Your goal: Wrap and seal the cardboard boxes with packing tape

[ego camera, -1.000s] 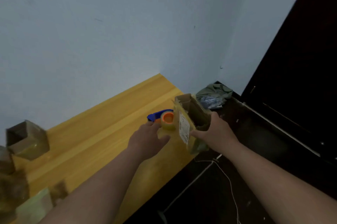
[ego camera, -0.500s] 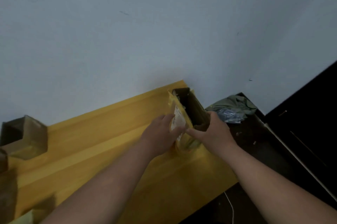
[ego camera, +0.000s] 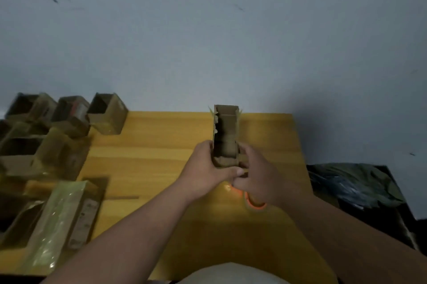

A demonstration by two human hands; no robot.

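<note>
Head | left hand (ego camera: 203,171), right hand (ego camera: 258,175) grip box (ego camera: 226,136) | table (ego camera: 161,145) mid-span

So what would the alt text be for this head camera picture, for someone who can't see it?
Two bare hands, left hand and right hand, grip a narrow open brown cardboard box above a yellow wooden table. More tape-wrapped cardboard boxes crowd the table's left side.
</note>
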